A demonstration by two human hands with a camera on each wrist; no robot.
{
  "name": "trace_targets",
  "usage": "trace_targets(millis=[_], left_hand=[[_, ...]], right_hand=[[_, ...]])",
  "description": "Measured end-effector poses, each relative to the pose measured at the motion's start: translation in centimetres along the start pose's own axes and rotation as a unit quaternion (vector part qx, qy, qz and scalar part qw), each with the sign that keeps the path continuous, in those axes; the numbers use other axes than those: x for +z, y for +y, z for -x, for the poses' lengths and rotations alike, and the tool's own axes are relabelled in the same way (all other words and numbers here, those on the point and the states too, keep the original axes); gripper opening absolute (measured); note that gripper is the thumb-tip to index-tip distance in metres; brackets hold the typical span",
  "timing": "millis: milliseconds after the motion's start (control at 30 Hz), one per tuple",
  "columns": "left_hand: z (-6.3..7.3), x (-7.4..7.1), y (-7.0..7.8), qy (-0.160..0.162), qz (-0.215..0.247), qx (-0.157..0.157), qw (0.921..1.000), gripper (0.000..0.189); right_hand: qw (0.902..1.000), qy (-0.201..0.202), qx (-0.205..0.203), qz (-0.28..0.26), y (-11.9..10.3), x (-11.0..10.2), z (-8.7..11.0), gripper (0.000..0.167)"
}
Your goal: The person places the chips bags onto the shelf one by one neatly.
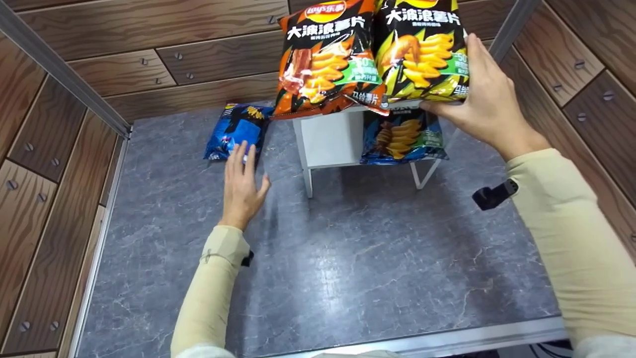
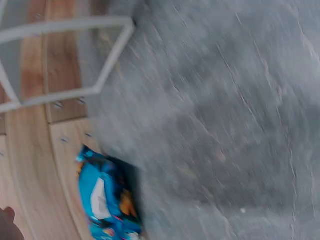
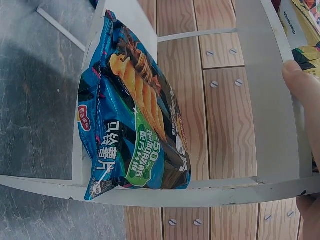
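Right sleeve point(image 1: 561, 214) is nearest, lower right of the head view. Right hand point(image 1: 497, 94) sits at the right end of the white rack point(image 1: 332, 141): thumb at the top tier's front edge, fingers fairly straight, spread wide from the thumb, alongside the yellow bag point(image 1: 427, 59). Reads as steadying, not squeezing.

Left hand point(image 1: 242, 191) is at the loose blue bag point(image 1: 234, 129), which lies on the worktop point(image 1: 278, 268) left of the rack. Fingers extended, holding nothing; fingertips overlap the bag's near end in the head view, can't tell if they touch.

Handling guess: chips in puffed foil. Light, soft, slippery skin, fragile contents. Take it by both side edges with a wide, gentle hold, or pinch an end seam; don't press the middle.

Rack contents: top tier carries the orange bag point(image 1: 323, 69) and yellow bag side by side, printed faces showing. Lower tier has the second blue bag point(image 1: 405, 136), toward the right, bottom seam at the front edge.
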State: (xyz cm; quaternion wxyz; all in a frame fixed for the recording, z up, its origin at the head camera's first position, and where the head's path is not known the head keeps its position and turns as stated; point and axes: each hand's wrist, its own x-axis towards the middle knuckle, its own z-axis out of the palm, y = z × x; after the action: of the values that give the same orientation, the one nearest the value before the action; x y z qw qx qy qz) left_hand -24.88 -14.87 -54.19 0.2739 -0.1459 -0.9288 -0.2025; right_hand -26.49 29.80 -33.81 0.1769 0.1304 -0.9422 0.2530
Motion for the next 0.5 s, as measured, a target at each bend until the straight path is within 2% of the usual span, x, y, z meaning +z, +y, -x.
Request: trace_targets(millis=[200, 367, 500], left_hand=[[-0.6, 1.2, -1.8, -0.079, -0.070, -0.065, 0.9923, 0.065], [-0.9, 2.2, -2.7, -0.139, -0.107, -0.067, 0.9822, 0.064], [-1.2, 3.1, -3.1, -0.169, -0.143, -0.066, 0.9731, 0.064]], right_hand=[[1.0000, -0.001, 0.003, 0.000, -0.1, 0.1, 0.0, 0.114], [1.0000, -0.003, 0.005, 0.000, -0.2, 0.0, 0.0, 0.114], [1.0000, 0.000, 0.005, 0.000, -0.1, -0.2, 0.1, 0.113]])
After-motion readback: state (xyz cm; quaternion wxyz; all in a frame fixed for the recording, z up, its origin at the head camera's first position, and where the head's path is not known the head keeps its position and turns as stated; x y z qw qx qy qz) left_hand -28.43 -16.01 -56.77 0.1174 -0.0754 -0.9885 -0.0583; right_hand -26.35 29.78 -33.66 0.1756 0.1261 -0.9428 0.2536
